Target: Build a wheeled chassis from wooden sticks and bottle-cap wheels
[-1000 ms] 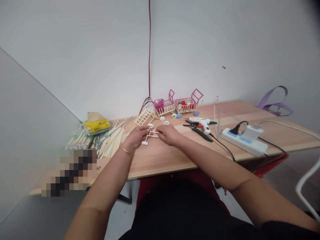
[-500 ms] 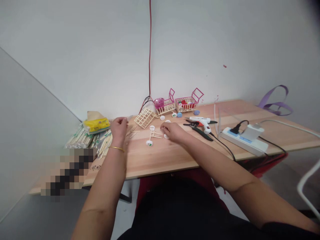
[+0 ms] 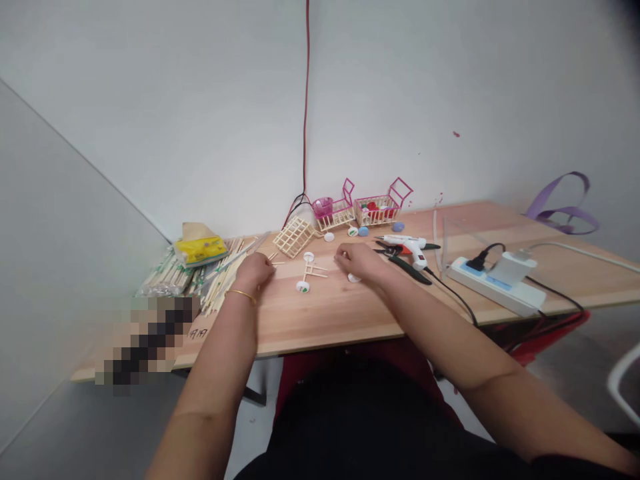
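Observation:
A small frame of thin wooden sticks with white bottle caps (image 3: 309, 271) lies on the wooden table (image 3: 350, 313) between my hands, and neither hand touches it. My left hand (image 3: 255, 272) sits left of it with its fingers curled; a short wooden stick (image 3: 278, 263) pokes out from them. To the right, my right hand (image 3: 357, 260) rests on the table with bent fingers, closed over a white cap (image 3: 354, 278) that peeks out below it.
A bundle of wooden sticks (image 3: 200, 277) and a yellow tissue pack (image 3: 199, 250) lie far left. A stick lattice (image 3: 295, 237), two pink-framed stick carts (image 3: 373, 210) and loose caps stand at the back. A glue gun (image 3: 407, 245), pliers (image 3: 403, 261) and a power strip (image 3: 495, 288) lie right.
Both hands have let go of the stick-and-cap frame. My left hand reached to the stick pile and has come back toward the frame. My right hand has shifted slightly right.

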`<action>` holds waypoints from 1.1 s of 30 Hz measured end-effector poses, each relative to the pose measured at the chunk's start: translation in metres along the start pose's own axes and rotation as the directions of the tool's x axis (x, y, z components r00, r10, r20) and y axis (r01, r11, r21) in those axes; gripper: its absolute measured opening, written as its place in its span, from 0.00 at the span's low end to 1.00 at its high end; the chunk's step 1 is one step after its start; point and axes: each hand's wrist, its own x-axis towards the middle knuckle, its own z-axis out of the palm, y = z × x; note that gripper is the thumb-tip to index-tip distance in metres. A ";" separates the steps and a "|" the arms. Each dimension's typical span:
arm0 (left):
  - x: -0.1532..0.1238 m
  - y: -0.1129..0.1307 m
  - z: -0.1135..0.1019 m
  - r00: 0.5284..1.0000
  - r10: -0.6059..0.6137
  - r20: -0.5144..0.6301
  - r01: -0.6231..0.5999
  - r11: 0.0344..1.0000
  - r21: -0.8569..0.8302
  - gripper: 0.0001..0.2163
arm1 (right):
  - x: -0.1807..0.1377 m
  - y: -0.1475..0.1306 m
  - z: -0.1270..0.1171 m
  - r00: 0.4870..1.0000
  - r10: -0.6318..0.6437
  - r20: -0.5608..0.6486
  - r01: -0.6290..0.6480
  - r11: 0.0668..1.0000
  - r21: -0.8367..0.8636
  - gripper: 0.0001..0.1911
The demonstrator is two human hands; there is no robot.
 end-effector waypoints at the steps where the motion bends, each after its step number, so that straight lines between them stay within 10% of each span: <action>1: -0.001 0.000 -0.001 1.000 0.004 0.021 -0.005 1.000 0.022 0.02 | 0.000 0.001 0.000 1.000 0.000 -0.003 0.000 1.000 0.004 0.10; 12: 0.001 0.012 0.002 0.985 0.175 -0.007 -0.173 0.979 0.107 0.10 | 0.007 0.014 0.001 0.986 0.005 -0.165 0.010 0.996 0.089 0.11; 21: 0.000 0.011 0.005 0.998 0.030 0.054 -0.037 0.991 0.132 0.03 | 0.009 0.021 -0.003 0.957 0.033 -0.289 0.027 0.979 0.200 0.13; 33: -0.008 0.018 0.003 0.997 0.076 -0.010 -0.072 0.892 -0.447 0.08 | 0.006 0.016 -0.004 0.939 0.015 -0.343 0.080 0.963 0.259 0.12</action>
